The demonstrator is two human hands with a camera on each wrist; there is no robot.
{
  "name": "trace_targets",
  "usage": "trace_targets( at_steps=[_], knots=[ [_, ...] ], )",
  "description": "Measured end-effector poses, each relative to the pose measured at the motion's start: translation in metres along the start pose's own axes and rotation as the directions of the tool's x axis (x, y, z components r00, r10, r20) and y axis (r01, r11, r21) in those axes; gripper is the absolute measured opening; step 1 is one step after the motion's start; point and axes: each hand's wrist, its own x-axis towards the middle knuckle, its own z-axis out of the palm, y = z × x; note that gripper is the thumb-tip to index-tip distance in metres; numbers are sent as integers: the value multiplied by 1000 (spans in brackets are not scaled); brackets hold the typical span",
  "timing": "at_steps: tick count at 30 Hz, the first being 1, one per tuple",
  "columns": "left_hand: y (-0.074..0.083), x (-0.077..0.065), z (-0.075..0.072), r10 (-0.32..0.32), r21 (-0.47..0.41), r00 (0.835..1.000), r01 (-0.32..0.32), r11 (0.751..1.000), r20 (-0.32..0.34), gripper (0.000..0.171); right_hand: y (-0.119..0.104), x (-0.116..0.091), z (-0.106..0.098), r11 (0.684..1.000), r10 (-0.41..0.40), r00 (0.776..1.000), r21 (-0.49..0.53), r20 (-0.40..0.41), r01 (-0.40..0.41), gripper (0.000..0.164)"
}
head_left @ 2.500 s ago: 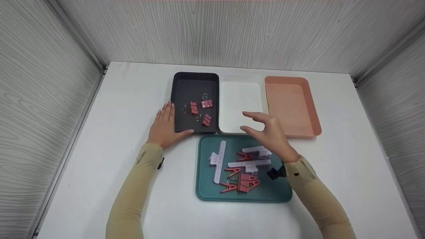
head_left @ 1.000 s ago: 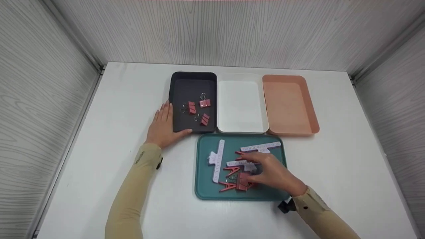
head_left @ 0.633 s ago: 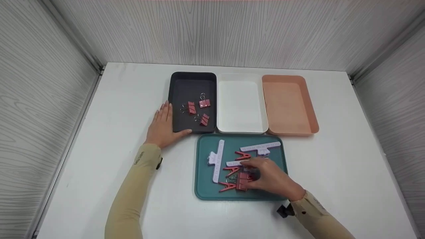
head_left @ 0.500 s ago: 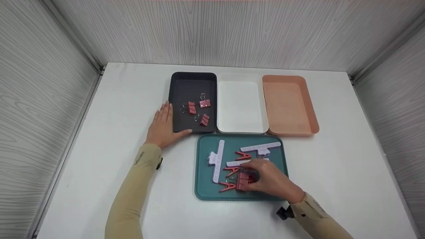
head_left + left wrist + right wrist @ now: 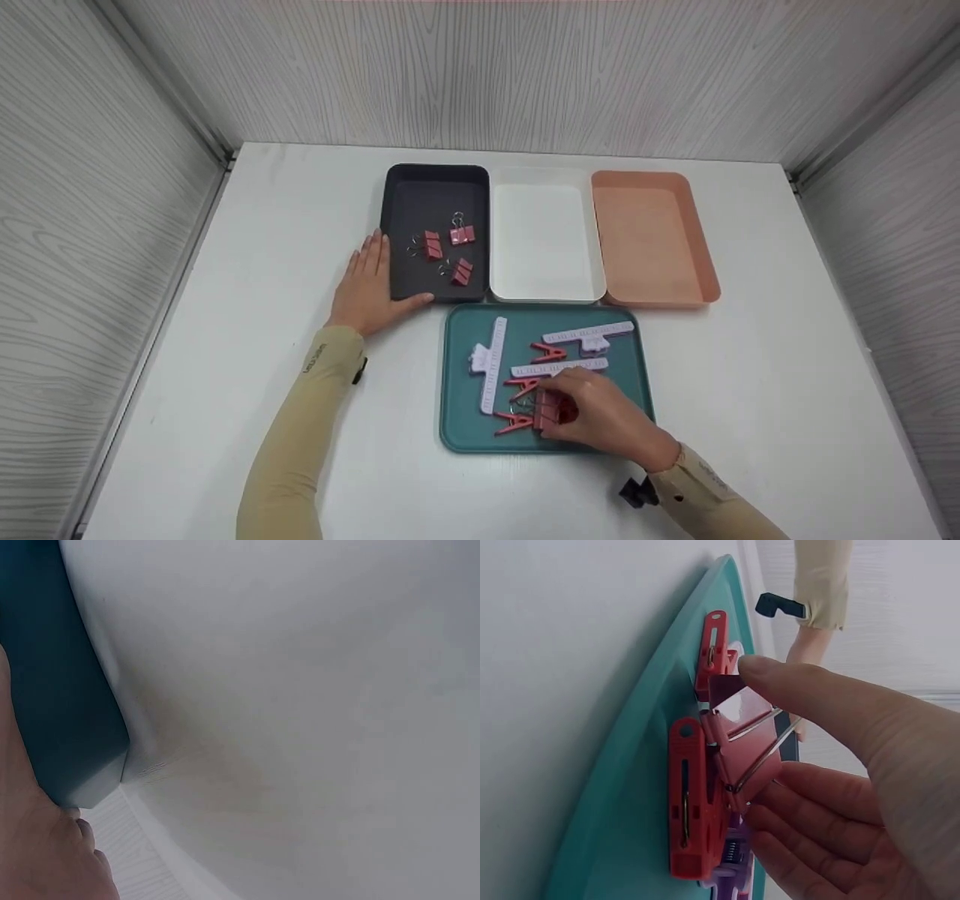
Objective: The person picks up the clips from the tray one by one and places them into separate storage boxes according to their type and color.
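Right hand (image 5: 607, 416) pinches pink binder clip (image 5: 547, 411) among red pegs (image 5: 516, 425) in green tray (image 5: 463, 433); left hand (image 5: 363, 296), fingers straight, rests against black tray (image 5: 420, 199)

A close-fitting tan left sleeve (image 5: 289, 442) and matching right sleeve (image 5: 720, 510) are leaving the left hand (image 5: 365, 296) and right hand (image 5: 604, 412) bare. A small dark dot (image 5: 678, 498) is marking the right cuff (image 5: 670, 474); lettering (image 5: 315, 358), too blurred to read confidently, is marking the left cuff (image 5: 346, 341). A blocky black fitting (image 5: 637, 492) is projecting beside the right, a smaller black piece (image 5: 361, 370) beside the left.
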Motion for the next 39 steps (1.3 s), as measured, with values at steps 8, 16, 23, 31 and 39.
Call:
trace_targets(
  at_steps=[8, 16, 23, 31, 39],
  knots=[
    [1, -1, -2, -3, -3, 1000, 3, 1000, 6, 130, 3, 3, 1, 999, -12, 998, -35, -61, 9, 52],
    [1, -1, -2, -3, 15, 1000, 3, 1000, 5, 131, 4, 4, 1, 999, 0, 999, -33, -32, -1, 54],
    [1, -1, -2, 0, 9, 1000, 0, 1000, -1, 131, 4, 4, 0, 999, -7, 1000, -35, -25, 7, 54],
    [0, -3, -2, -7, 9, 1000, 7, 1000, 3, 132, 5, 4, -4, 1000, -27, 999, -9, -46, 26, 54],
    [2, -2, -5, -3, 7, 1000, 3, 1000, 16, 131, 5, 7, -14, 1000, -3, 996, 9, -86, 4, 57]
  ],
)
